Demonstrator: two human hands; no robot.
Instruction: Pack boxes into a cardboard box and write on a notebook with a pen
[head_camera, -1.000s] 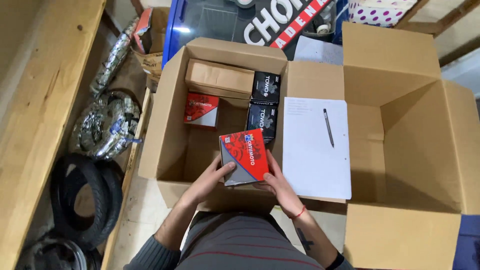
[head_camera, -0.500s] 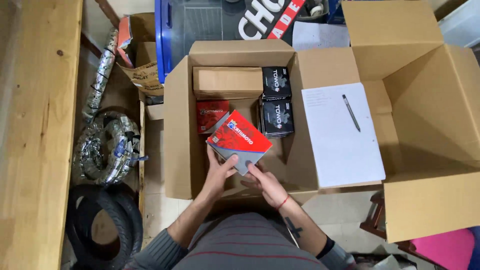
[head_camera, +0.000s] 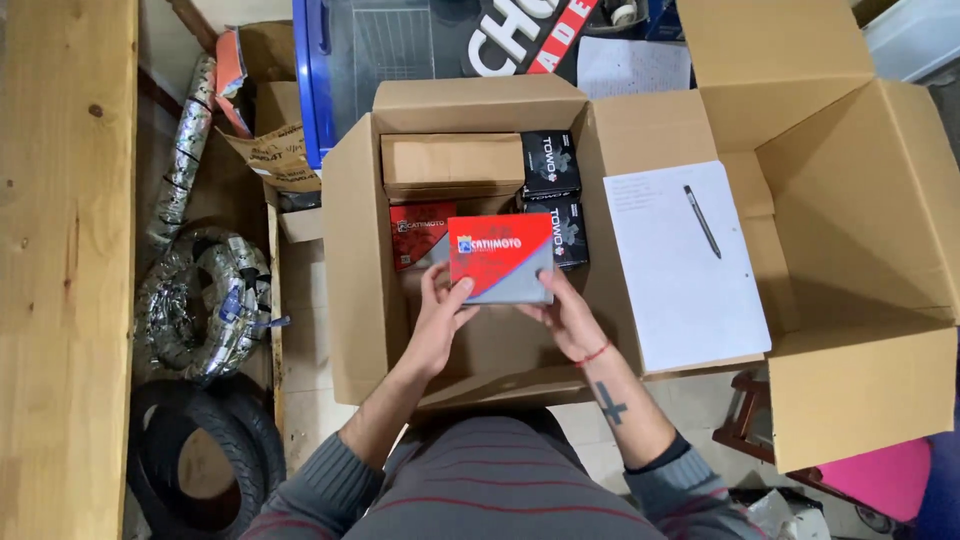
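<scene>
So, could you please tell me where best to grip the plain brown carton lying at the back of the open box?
Probably by its two long sides, coming straight down from above: the plain brown carton lies flat with its top exposed, while the black boxes crowd its right end and the open box wall its left.

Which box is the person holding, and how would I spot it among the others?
Find the open cardboard carton in the middle. Above its contents, the left hand and right hand grip a flat red-and-grey box. Unlike the packed boxes below, it is lifted and fully visible.
</scene>
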